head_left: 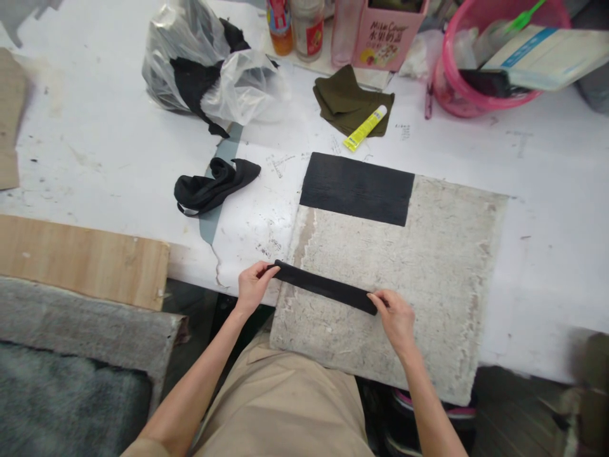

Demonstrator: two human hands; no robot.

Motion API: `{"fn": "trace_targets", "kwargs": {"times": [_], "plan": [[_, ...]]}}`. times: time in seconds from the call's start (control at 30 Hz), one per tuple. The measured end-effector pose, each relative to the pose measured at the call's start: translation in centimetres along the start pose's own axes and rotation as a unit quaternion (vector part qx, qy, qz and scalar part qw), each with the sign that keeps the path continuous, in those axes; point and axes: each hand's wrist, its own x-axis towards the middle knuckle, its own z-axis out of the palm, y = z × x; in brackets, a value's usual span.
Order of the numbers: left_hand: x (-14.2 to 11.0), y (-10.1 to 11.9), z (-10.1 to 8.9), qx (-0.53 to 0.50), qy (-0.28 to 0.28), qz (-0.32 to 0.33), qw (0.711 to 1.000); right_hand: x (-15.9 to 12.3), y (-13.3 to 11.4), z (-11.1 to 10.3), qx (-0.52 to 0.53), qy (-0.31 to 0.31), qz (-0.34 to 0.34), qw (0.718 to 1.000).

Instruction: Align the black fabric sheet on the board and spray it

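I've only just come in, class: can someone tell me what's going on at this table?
A person holds a narrow black strip by its ends, the left hand at one and the right hand at the other. It stretches over a worn, pale board. A wider black piece lies flat near the board's far left corner. Beyond are a yellow tube on dark green cloth and, to the left, a bundled black cloth.

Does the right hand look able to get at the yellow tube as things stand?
Probably, with a forward reach: the yellow tube lies uncovered on green cloth. But the right hand is pinching the black strip.
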Motion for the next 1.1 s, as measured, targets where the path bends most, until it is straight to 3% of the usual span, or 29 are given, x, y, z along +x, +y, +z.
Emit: {"fn": "trace_targets", "kwargs": {"times": [0.23, 0.43, 0.6, 0.77, 0.97, 1.1], "plan": [[1.1, 0.7, 0.2, -0.117, -0.071, -0.078, 0.987, 1.1, 0.6, -0.3, 0.106, -0.064, 0.075, 0.990], [2.5, 1.9, -0.1, -0.155, -0.103, -0.098, 0.978, 2.0, 0.9, -1.4, 0.271, -0.141, 0.163, 0.938], [3.7, 3.0, -0.4, -0.151, -0.115, -0.081, 0.978, 3.3, 1.4, -2.7, 0.256, -0.195, 0.140, 0.936], [4.8, 3.5, 0.2, -0.148, -0.095, -0.078, 0.981, 4.8, 0.9, -3.6, 0.247, -0.100, 0.101, 0.959], [8.1, 4.3, 1.8, -0.173, -0.078, -0.059, 0.980, 8.2, 0.8, -3.1, 0.346, 0.028, 0.197, 0.917], [11.2, 5.8, 2.9, -0.163, -0.091, -0.017, 0.982, 11.9, 1.6, -3.4, 0.328, 0.079, 0.175, 0.925]]}}
